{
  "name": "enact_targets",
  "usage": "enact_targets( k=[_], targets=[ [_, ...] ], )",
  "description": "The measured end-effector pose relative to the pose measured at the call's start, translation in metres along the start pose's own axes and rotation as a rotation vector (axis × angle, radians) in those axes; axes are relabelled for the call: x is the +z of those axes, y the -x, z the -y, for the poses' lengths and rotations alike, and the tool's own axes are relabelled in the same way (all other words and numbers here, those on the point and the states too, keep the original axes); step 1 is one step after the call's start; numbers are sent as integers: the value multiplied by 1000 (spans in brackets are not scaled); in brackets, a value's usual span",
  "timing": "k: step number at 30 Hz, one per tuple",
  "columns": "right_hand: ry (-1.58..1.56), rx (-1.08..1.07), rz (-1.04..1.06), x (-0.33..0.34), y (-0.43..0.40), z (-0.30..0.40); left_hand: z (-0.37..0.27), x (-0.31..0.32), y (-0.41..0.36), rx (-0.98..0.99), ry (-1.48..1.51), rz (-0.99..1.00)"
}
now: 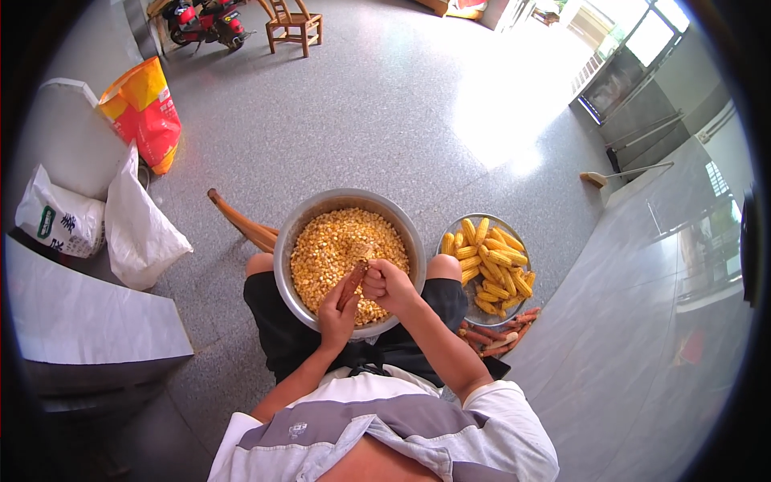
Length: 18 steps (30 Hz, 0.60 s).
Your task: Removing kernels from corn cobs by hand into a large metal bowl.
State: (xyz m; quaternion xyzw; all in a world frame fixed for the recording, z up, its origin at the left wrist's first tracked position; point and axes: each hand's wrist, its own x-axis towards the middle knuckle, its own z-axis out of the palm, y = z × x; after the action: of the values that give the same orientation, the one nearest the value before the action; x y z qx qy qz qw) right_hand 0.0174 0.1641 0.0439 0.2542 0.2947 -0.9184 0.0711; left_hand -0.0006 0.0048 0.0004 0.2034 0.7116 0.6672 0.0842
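A wide metal basin (282, 256) rests across my lap, filled with loose yellow corn kernels (325, 253). My left hand (337, 319) is wrapped around the lower part of a reddish-brown corn cob (352, 287), tilted over the kernels. The visible side of this cob looks bare of kernels. At its upper end, my right hand (390, 288) has its fingers curled and its thumb against the tip. To the right on the floor stands a round metal tray (512, 311) with several yellow ears of corn (497, 259).
Stripped cobs (482, 338) lie beside the tray, near a marble-look wall (626, 289). At left are a white sack (141, 229), a printed bag (60, 214) and a red-yellow bag (147, 114). Farther off are a wooden chair (295, 24), a red scooter (211, 24) and a broom (595, 179).
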Motion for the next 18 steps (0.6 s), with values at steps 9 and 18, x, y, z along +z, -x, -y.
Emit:
enact_targets(
  k=[9,18],
  targets=[
    [76,-110,18,-2,0,11,0,-13,-6,-383,385,129],
    [928,-655,-155,-10,-11,-3,0,-11,-6,-367,381,111]
  ],
)
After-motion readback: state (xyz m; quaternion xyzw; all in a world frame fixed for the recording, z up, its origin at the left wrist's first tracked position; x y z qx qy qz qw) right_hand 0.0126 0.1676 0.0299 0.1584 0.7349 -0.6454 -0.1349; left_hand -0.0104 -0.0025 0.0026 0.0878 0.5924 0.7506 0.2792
